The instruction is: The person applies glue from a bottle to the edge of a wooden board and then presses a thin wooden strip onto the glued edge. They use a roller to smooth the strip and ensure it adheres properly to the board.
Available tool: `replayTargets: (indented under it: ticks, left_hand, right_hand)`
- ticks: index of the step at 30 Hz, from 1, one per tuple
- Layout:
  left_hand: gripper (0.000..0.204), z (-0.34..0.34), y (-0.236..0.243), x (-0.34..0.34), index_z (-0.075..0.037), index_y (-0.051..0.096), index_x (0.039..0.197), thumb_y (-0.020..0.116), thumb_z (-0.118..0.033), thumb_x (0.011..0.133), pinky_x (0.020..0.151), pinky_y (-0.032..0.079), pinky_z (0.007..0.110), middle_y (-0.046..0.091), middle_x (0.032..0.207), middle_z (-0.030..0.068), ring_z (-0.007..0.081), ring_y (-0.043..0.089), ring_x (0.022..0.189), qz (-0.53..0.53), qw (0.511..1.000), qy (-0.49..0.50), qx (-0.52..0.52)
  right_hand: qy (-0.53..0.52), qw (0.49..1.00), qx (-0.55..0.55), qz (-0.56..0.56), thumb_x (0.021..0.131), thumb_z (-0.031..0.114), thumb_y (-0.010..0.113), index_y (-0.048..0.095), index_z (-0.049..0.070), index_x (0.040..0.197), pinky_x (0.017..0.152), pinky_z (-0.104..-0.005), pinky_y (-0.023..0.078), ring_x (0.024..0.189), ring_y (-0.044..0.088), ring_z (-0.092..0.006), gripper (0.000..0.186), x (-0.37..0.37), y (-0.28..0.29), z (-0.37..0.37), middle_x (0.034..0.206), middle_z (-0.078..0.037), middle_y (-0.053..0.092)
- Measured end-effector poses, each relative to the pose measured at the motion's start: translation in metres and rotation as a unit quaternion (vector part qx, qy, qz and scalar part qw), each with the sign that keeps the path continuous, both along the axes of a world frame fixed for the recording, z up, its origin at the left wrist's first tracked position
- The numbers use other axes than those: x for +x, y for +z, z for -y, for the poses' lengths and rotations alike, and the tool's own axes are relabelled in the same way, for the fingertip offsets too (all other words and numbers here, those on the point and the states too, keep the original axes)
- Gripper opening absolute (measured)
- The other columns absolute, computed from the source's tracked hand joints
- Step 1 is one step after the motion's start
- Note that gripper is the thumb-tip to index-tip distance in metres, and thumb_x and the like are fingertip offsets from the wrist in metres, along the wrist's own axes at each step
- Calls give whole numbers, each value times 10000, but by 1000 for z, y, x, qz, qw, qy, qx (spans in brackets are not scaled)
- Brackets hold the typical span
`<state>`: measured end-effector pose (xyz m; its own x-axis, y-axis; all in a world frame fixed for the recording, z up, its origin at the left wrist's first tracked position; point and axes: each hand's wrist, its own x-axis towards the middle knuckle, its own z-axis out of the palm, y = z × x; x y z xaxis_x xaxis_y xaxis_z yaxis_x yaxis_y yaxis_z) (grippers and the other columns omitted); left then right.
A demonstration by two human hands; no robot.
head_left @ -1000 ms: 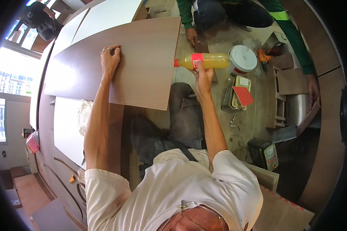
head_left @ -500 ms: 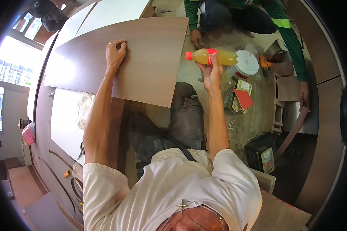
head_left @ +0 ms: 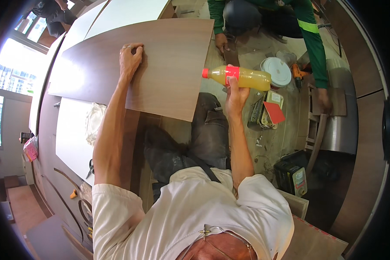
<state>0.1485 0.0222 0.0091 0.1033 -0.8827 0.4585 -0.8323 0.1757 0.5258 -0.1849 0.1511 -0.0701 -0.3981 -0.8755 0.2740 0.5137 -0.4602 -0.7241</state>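
My right hand (head_left: 237, 98) grips a plastic bottle (head_left: 256, 79) of yellow liquid with a red cap and red label. The bottle lies nearly level in the air, cap to the left, over the floor beyond my knee. My left hand (head_left: 131, 60) rests on a large brown wood-faced panel (head_left: 173, 65). Its fingers are curled in and the thumb meets them; whether anything small is between them is hidden. The panel spans the area before me, its near right corner by my knee.
A co-worker in green sleeves (head_left: 312, 43) crouches at the far right, handling brown strips. Around the floor are a white-lidded bucket (head_left: 276, 72), an orange drill (head_left: 297, 73), a tray holding a red card (head_left: 274, 112) and a black box (head_left: 290, 175). Scissors (head_left: 90, 168) lie at left.
My right hand has brought the bottle nearer to me and tilted it slightly. My left hand stays put. The co-worker's arm at right has shifted left, and a brown strip moved with it.
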Motion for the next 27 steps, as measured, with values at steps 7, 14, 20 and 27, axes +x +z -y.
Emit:
replayTargets:
  ticks: [7, 14, 20, 27]
  left_hand:
    - [280, 3, 1, -3, -79, 751, 1053, 609, -250, 883, 1026, 433, 416, 654, 1180, 172, 332, 561, 1170, 13, 1000, 12, 12]
    - [278, -3, 5, -9, -76, 750, 1049, 607, -244, 880, 1027, 434, 416, 660, 1169, 173, 337, 559, 1167, 2, 1000, 6, -1]
    - [273, -1, 3, -4, -78, 752, 1047, 609, -242, 882, 1024, 435, 415, 665, 1158, 170, 333, 557, 1168, 7, 1000, 8, 4]
    - [268, 0, 2, -2, -81, 758, 1038, 610, -238, 880, 1018, 441, 412, 666, 1161, 173, 331, 571, 1153, -17, 1000, 4, 5]
  right_hand:
    - [-2, 1000, -10, -4, 957, 146, 649, 556, 20, 1224, 891, -316, 508, 1025, 612, -155, 310, -3, 7, 13, 1226, -107, 621]
    - [6, 997, 52, -59, 957, 191, 664, 555, 32, 1176, 807, -285, 543, 926, 644, -136, 291, -49, 12, 19, 1054, -58, 654]
    - [73, 997, 33, 14, 971, 256, 651, 554, 63, 1160, 751, -374, 608, 908, 682, -182, 287, -52, 42, 34, 1044, -69, 657]
    - [75, 996, 37, 42, 964, 276, 662, 554, 61, 1157, 746, -378, 617, 910, 686, -190, 309, -39, 30, 39, 1049, -75, 657]
